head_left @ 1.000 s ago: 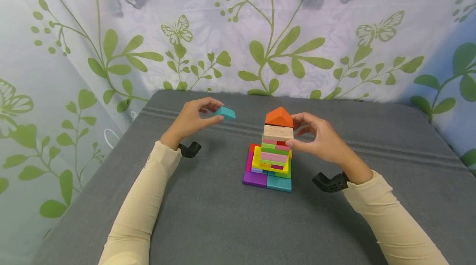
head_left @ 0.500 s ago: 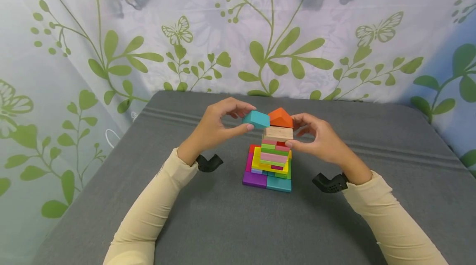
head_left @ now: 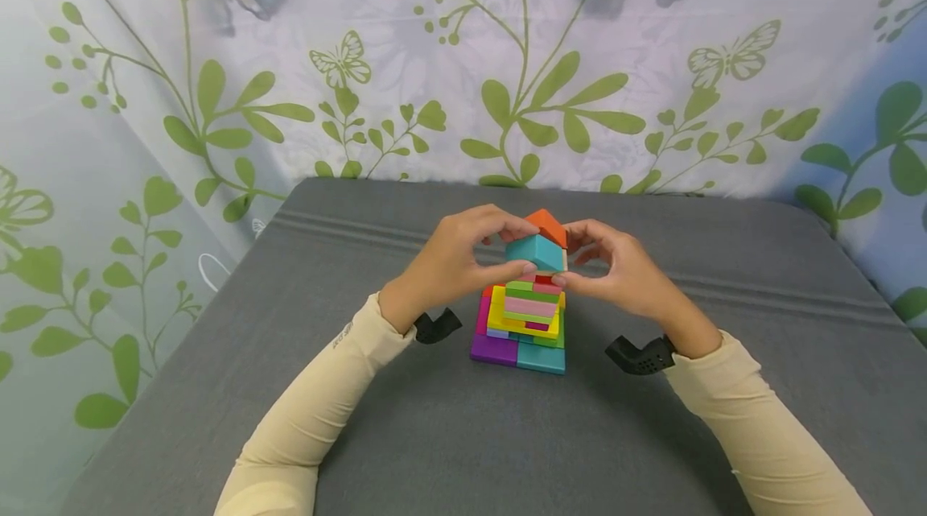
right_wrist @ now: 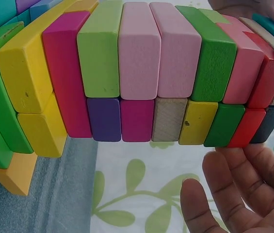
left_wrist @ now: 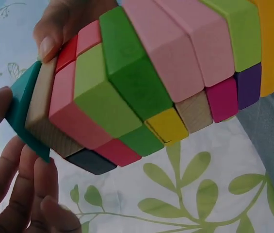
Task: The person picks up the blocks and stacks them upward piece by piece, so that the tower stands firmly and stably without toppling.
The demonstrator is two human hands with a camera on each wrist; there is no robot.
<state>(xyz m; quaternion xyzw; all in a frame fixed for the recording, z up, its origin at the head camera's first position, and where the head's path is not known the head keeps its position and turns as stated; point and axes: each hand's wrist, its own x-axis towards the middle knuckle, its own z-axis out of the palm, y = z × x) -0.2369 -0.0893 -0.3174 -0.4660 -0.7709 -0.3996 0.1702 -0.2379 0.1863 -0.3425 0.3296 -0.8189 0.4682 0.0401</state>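
Note:
In the head view my left hand (head_left: 459,254) pinches a teal triangular block (head_left: 534,253) between thumb and fingers. The left wrist view shows this block right against the plain wooden block (left_wrist: 42,104) that tops the tower of coloured blocks (head_left: 531,307). An orange triangular block (head_left: 549,224) sits just behind the teal one, partly hidden by it. From the right, my right hand (head_left: 619,266) holds the tower near its top, with the thumb on the near side and fingertips at the far side. Pink, green, red and yellow blocks make up the tower's layers.
The tower widens to a stepped base, with a purple block (head_left: 495,349) and a teal block (head_left: 541,358) at its front. It stands on a table with a grey cloth (head_left: 405,435). A leaf-patterned curtain (head_left: 405,41) hangs behind and at the left.
My left hand has carried the teal triangular block rightward from the tower's left onto its top, in front of the orange one. The right hand stays at the tower's upper part.

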